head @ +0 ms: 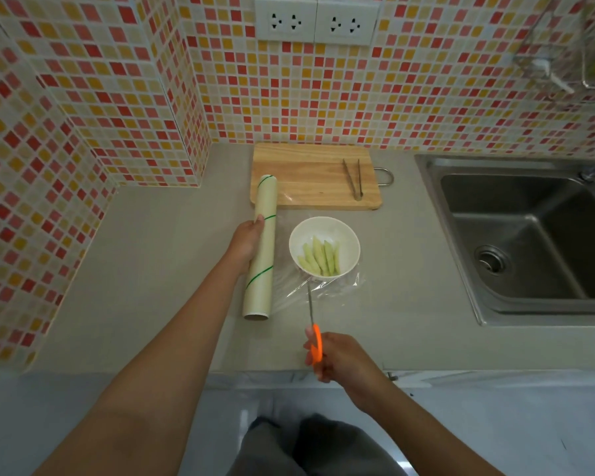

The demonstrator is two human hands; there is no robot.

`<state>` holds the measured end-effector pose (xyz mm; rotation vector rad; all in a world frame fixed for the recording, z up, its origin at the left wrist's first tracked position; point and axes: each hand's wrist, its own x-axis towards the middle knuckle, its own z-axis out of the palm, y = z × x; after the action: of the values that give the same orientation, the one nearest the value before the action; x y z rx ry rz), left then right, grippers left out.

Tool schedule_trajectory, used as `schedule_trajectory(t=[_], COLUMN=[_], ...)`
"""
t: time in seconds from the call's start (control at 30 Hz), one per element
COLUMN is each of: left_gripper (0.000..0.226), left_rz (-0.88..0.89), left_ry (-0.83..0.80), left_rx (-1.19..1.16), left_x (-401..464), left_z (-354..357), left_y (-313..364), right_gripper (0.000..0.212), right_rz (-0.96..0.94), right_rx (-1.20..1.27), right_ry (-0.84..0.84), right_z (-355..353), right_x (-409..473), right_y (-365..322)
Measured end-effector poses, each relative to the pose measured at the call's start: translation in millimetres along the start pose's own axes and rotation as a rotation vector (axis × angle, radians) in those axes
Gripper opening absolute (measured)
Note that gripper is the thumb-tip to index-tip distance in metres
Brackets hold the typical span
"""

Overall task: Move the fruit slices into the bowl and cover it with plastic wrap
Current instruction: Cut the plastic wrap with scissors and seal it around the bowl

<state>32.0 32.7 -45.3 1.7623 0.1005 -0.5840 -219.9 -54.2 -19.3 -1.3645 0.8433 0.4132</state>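
Nearest to the person, the right hand (337,355) is gripping the orange-handled scissors (315,333), its fingers closed through and around the handles, and the blades are pointing away toward the near edge of the plastic wrap sheet (327,285); probably the sheet is about to be cut free from the roll. A little farther and to the left, the left hand (248,240) is resting on the plastic wrap roll (262,249), fingers curled over it and pressing it on the worktop (172,269), most likely so the film is staying stretched. Just right of the roll, the white bowl (324,247) is holding the green fruit slices (320,259), with the film lying over it. Farther away, metal tongs (353,178) are lying on the wooden cutting board (310,176).
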Motion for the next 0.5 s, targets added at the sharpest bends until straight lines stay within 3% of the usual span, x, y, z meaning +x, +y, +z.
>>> schedule_trajectory(t=[0.17,0.5], left_gripper=[0.040,0.040], left_rz=[-0.002,0.023], left_ry=[0.001,0.005], left_rx=[0.015,0.071], left_x=[1,-6], left_z=[-2,0], left_y=[2,12], right_gripper=[0.053,0.056], right_rz=[0.067,0.064], right_rx=[-0.098,-0.118], right_ry=[-0.052,-0.033], right_z=[26,36], right_x=[7,6], right_y=[8,20])
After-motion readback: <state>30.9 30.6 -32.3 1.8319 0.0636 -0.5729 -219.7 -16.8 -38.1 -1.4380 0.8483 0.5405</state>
